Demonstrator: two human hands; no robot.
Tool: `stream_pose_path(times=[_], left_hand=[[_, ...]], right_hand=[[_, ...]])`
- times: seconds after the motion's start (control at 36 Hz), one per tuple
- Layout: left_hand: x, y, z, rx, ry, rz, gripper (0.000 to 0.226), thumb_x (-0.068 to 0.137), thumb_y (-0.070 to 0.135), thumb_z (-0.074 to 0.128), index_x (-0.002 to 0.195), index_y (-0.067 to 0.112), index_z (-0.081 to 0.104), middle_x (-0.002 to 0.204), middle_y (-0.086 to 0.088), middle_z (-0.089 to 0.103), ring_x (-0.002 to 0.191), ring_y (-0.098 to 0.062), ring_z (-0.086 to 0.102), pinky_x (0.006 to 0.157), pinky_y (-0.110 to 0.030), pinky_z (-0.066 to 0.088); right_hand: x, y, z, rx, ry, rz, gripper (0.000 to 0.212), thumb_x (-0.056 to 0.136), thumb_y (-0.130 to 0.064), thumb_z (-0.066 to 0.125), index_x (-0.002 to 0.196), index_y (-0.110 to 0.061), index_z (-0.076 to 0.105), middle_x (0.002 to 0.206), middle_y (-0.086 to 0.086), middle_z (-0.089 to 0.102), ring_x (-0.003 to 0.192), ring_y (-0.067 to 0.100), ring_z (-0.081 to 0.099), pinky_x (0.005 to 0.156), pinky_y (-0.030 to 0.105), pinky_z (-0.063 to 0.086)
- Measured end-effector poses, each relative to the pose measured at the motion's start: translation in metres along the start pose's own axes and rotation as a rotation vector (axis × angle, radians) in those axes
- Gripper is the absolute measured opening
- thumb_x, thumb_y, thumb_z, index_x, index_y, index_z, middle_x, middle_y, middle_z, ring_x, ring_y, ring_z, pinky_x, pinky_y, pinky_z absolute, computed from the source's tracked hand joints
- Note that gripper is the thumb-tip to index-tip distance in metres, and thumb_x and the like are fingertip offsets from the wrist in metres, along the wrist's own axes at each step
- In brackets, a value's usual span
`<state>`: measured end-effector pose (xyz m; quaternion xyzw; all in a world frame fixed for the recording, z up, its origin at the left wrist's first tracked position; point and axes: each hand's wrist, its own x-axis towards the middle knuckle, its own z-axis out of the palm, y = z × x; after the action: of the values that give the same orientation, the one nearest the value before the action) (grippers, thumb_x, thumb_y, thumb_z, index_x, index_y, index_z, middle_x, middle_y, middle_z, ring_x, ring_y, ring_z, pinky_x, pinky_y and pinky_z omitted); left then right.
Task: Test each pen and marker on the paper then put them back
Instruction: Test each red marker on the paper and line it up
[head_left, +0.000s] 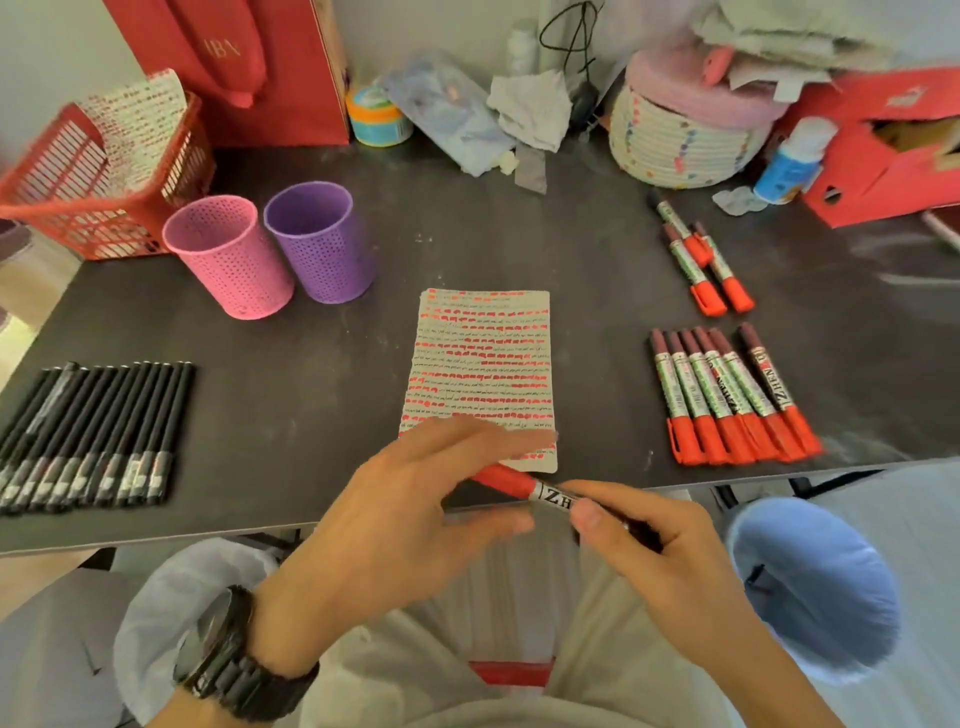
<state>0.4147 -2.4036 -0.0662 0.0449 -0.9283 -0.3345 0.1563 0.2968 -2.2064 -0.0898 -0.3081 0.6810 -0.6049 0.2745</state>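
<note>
While we are pinching the marker (553, 496) by its barrel in our right hand (649, 551), its long axis is running across us, with the red cap (501, 478) pointing leftward at our left hand (405, 514). We judge the next move is hanging on that: the cap end is lying nearer the left hand, so that hand is the one placed to take it. The left hand is hovering over the cap with fingers straight and spread, gripping nothing; blur is stopping us from telling whether a fingertip is touching it. The right thumb and fingers are curling round the barrel. The paper (483, 364) is lying just beyond both hands. A row of markers (727, 395) is lying ahead and right of the right hand; the pens (88, 431) are lying well left of the left hand, with a pink cup (228, 260) and a purple cup (322, 244) standing beyond them.
</note>
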Motion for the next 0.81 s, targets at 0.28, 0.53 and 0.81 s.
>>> stream_pose_path(times=[0.28,0.53,0.81], left_hand=[[0.056,0.034,-0.003,-1.6,0.394,-0.32,0.038,0.082,0.046,0.068,0.057,0.018,0.062,0.057,0.001,0.054,0.05,-0.016,0.052,0.049,-0.023,0.043],[0.068,0.034,0.023,-1.86,0.449,-0.421,0.057,0.094,0.033,0.047,0.044,0.026,0.021,0.043,0.009,0.013,0.037,-0.008,0.009,0.033,-0.02,0.019],[0.082,0.051,0.026,-1.811,0.358,-0.378,0.058,0.096,0.031,0.043,0.043,0.026,0.02,0.043,0.008,0.012,0.037,-0.009,0.008,0.034,-0.018,0.017]], right_hand=[[0.012,-0.023,0.042,0.383,0.108,0.209,0.028,0.069,-0.052,0.075,0.091,-0.036,0.082,0.049,-0.011,0.052,0.048,0.001,0.045,0.051,0.013,0.035],[0.01,-0.038,0.048,0.257,0.344,0.216,0.012,0.08,-0.026,0.075,0.068,-0.024,0.078,0.052,-0.008,0.061,0.047,-0.003,0.051,0.05,0.007,0.037],[0.004,-0.052,0.037,0.211,0.355,0.229,0.016,0.077,-0.041,0.071,0.071,-0.027,0.075,0.046,-0.013,0.051,0.045,0.001,0.043,0.047,0.01,0.033]])
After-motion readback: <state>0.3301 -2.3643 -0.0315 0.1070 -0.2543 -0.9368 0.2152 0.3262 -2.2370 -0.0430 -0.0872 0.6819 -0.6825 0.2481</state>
